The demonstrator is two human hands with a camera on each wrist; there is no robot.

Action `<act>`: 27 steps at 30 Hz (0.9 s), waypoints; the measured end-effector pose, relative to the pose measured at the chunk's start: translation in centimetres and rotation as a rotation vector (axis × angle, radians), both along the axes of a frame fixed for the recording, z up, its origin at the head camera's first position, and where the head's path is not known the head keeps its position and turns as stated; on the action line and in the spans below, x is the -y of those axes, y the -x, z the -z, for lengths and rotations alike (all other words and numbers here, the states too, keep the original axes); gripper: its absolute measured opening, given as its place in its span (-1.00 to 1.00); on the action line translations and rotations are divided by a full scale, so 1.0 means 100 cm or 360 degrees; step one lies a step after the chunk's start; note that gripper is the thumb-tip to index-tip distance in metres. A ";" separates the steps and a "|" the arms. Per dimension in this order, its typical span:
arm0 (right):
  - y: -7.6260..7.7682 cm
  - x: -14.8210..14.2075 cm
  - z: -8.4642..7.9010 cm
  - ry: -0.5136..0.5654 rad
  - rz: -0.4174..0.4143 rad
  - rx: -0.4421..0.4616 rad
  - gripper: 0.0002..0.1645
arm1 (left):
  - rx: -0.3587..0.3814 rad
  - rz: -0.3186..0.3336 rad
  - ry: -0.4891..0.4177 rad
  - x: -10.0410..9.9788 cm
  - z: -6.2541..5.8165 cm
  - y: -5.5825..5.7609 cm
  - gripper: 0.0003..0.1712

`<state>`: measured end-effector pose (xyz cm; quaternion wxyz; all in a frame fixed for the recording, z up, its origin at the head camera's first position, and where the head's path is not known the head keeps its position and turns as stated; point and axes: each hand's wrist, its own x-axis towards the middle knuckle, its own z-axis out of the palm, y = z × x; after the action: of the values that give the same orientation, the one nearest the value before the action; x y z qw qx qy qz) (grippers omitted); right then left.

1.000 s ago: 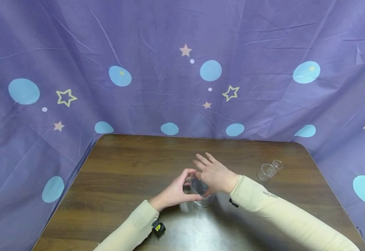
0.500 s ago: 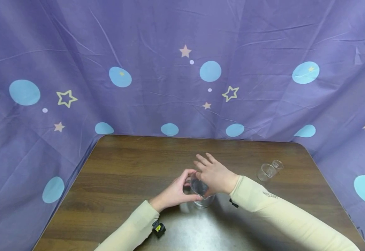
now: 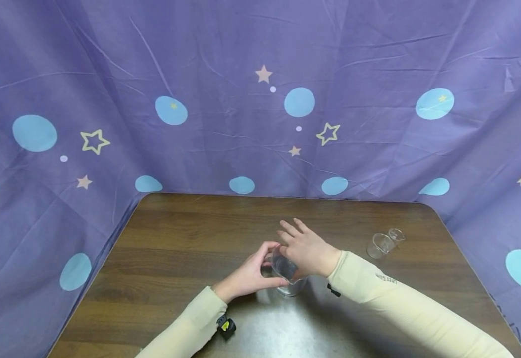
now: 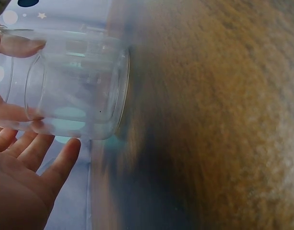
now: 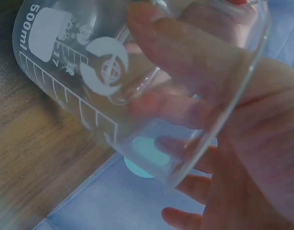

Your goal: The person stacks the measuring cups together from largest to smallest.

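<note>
A large clear glass beaker (image 3: pixel 294 290), marked 500ml in the right wrist view, stands on the table before me. My left hand (image 3: pixel 255 271) grips its side near the rim, thumb on the near side and fingers on the far side. A smaller clear glass vessel, apparently a beaker (image 4: pixel 72 88), sits inside the large one. My right hand (image 3: pixel 310 250) reaches into the mouth from the right. Its thumb and a finger appear to pinch the inner glass near its rim, while the other fingers stay stretched outside. Glare and overlapping glass blur the exact contact.
Two smaller clear glass beakers (image 3: pixel 380 245) stand close together at the right of the brown wooden table (image 3: pixel 188 233). A purple curtain (image 3: pixel 224 74) with stars and blue dots closes off the back and sides.
</note>
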<state>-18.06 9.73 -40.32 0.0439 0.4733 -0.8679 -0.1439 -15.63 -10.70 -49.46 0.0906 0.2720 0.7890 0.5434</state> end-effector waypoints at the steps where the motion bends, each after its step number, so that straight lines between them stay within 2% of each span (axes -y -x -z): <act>1: 0.000 0.000 -0.001 -0.0001 0.0007 0.0022 -0.17 | 0.0004 0.0000 -0.0002 0.000 0.000 0.000 -0.09; 9: 0.000 -0.006 -0.014 0.0146 -0.0032 0.0086 -0.32 | 0.0034 0.0001 0.0033 0.003 0.001 -0.001 -0.07; 20: 0.001 -0.025 -0.026 0.0321 -0.0151 -0.0001 -0.55 | 0.0015 0.0032 -0.0007 0.002 0.001 0.001 -0.07; 27: 0.003 -0.039 -0.033 0.0454 -0.0218 0.0014 -0.64 | -0.0014 0.0030 -0.0008 0.002 0.003 0.002 -0.10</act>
<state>-18.37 13.62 -37.00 0.1167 0.5209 -0.8455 -0.0139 -15.81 -10.89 -49.74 0.0918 0.2821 0.7855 0.5432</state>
